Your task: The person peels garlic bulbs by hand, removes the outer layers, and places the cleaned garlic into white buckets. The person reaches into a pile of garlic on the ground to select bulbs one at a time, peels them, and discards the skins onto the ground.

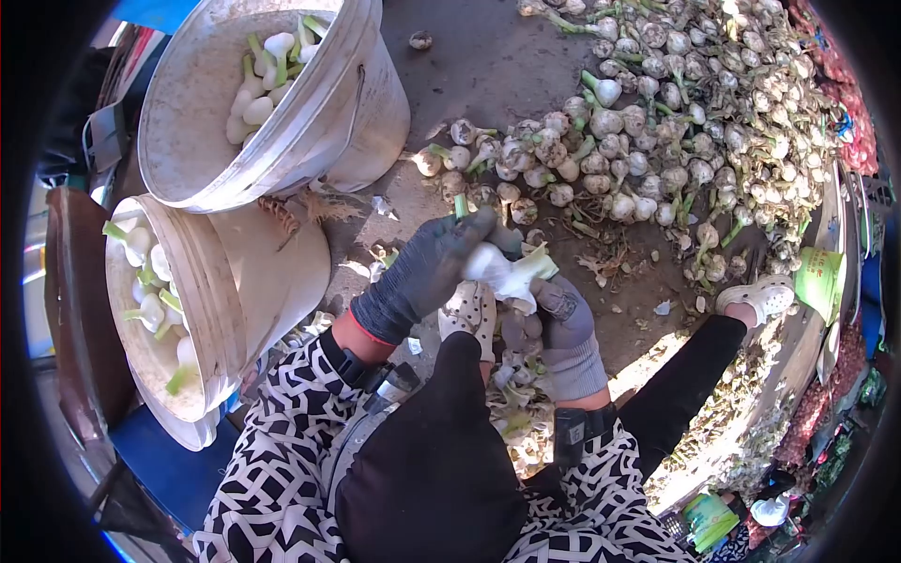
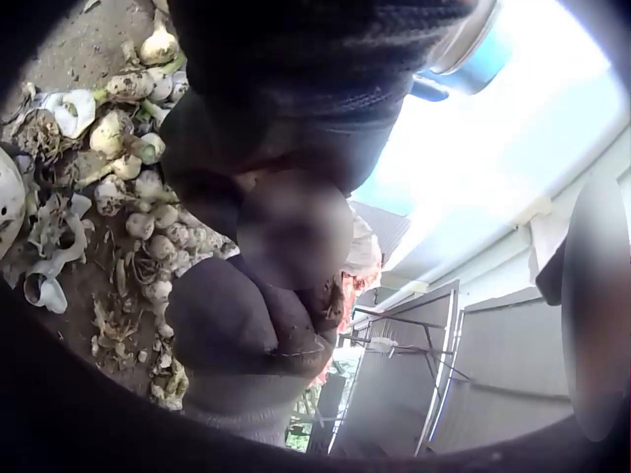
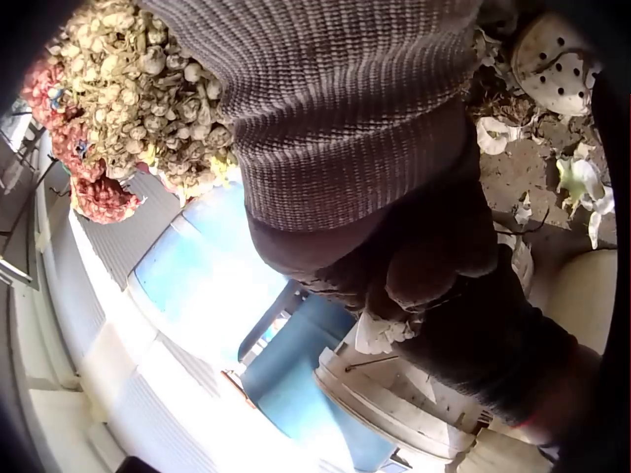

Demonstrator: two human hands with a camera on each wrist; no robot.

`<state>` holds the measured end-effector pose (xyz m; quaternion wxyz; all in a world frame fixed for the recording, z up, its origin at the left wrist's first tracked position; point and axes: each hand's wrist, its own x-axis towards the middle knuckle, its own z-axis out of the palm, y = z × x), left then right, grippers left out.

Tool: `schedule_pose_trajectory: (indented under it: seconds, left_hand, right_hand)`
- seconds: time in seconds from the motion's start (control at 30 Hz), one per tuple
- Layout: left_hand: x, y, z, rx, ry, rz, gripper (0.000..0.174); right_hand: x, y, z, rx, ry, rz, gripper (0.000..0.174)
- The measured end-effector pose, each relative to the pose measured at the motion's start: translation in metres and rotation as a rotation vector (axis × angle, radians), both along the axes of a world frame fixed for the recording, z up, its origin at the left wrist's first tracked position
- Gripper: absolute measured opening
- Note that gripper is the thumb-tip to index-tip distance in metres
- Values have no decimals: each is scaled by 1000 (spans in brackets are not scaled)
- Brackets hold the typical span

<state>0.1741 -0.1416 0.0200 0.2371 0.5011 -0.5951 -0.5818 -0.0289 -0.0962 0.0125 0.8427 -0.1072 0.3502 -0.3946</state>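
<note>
The left hand (image 1: 427, 272) has a narrow grip on a white garlic bulb (image 1: 493, 267), whose pale green stalk end points right; the right hand (image 1: 566, 324) curls in close round that end, under loose skin. The gloves hide most fingertips, and a blurred patch covers their meeting place in the left wrist view. A green stem (image 1: 461, 205) pokes up beyond the left hand; what it belongs to is hidden. The right wrist view shows the hands only as dark shapes, with a white scrap between them.

The bulb is above littered, grey-brown ground (image 1: 469, 80), partly sunlit near right. At left, a far bucket (image 1: 380, 122) and a near bucket (image 1: 282, 263) tilt open, holding white bulbs; their depths cannot be seen. A heap of soiled bulbs (image 1: 657, 141) spreads far right, before red net sacks (image 1: 849, 117). Pale panels (image 2: 513, 355) stand beyond, partly washed out by glare.
</note>
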Motion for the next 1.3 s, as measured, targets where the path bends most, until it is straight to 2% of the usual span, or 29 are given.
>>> schedule_pose_trajectory:
  seconds: [0.03, 0.1, 0.13, 0.17, 0.2, 0.23, 0.27, 0.33, 0.37, 0.43, 0.5, 0.57, 0.6, 0.63, 0.67, 0.7, 0.73, 0.8, 0.83, 0.9, 0.93, 0.97, 1.0, 1.03, 1.1, 1.17, 1.23, 1.27, 1.3]
  left_hand:
    - [1, -2, -3, -1, 194, 54, 53]
    - [3, -5, 4, 99, 575, 117, 57]
    - [2, -6, 7, 100, 571, 114, 57]
    - [-1, -8, 10, 324, 824, 200, 59]
    - [-1, -10, 11, 551, 1071, 287, 62]
    - [1, -10, 7, 621, 1142, 256, 65]
    - [3, -9, 3, 618, 1140, 254, 65]
    - [2, -9, -5, 694, 1302, 134, 67]
    - [1, -8, -8, 714, 1298, 130, 69]
    - [-4, -5, -12, 680, 1229, 198, 69]
    - [-10, -1, -27, 584, 1056, 288, 70]
    - [-16, 2, -35, 485, 983, 247, 69]
    - [-18, 3, -37, 382, 910, 212, 68]
    - [-17, 1, -8, 132, 496, 119, 64]
    - [-10, -5, -5, 150, 462, 145, 62]
    - [-5, -7, 8, -13, 387, 173, 63]
    - [1, -8, 24, -174, 309, 204, 64]
    - [19, -12, 64, -211, 351, 304, 66]
    - [25, -16, 92, -295, 299, 422, 72]
    - [45, -29, 144, -526, 194, 605, 78]
    - [63, -38, 157, -678, 143, 670, 77]
    - [100, -47, 159, -968, -403, 735, 74]
    - [129, -55, 161, -1227, -975, 758, 71]
    - [129, -61, 163, -1237, -983, 757, 71]
    - [120, -69, 161, -1415, -922, 991, 67]
    - [75, -51, 148, -1325, -730, 953, 79]
    - [48, -35, 95, -1178, -232, 581, 68]
    - [34, -27, 74, -1036, -131, 248, 66]
    - [10, -17, 64, -779, -271, 166, 69]
  right_hand:
    - [-15, 14, -19, 33, -167, 21, 27]
    - [-43, 46, -34, -40, 221, 475, 33]
    - [-43, 62, -24, -88, 361, 665, 32]
    - [-42, 73, -10, -139, 502, 853, 32]
    - [-44, 77, 1, -118, 618, 1173, 29]
    - [-53, 96, -13, -277, 754, 1309, 40]
    - [-54, 97, -11, -281, 754, 1307, 40]
    - [-57, 95, -4, -542, 1371, 1603, 55]
    - [-60, 92, -5, -562, 1448, 1369, 69]
    - [-46, 61, 12, -496, 1369, 934, 71]
    - [-23, 30, 18, -500, 1238, 603, 63]
    - [10, 4, 11, -534, 1078, 308, 51]
    - [21, -4, 12, -528, 1084, 301, 51]
    - [29, -12, 15, -345, 798, 318, 46]
    - [32, -16, 16, -169, 509, 328, 41]
    - [30, -7, 14, -124, 454, 353, 30]
    - [25, 4, 5, -123, 459, 354, 30]
    - [5, 26, -20, -677, 858, 636, 25]
    - [-4, 30, -27, -766, 1117, 798, 37]
    - [-12, 14, -36, -619, 1549, 1070, 54]
    - [-22, 6, -60, -633, 1625, 843, 59]
    - [-28, -2, -86, -640, 1682, 612, 65]
    - [-27, -23, -95, -583, 1682, 576, 64]
    - [-23, -47, -102, -528, 1681, 539, 63]
    - [-10, -82, -120, -562, 1712, 562, 58]
    - [-5, -90, -126, -586, 1744, 602, 54]
    - [-6, -97, -113, -383, 1376, 436, 39]
    - [-7, -96, -105, -388, 1374, 446, 39]
    - [-9, -88, -95, -291, 1051, 262, 30]
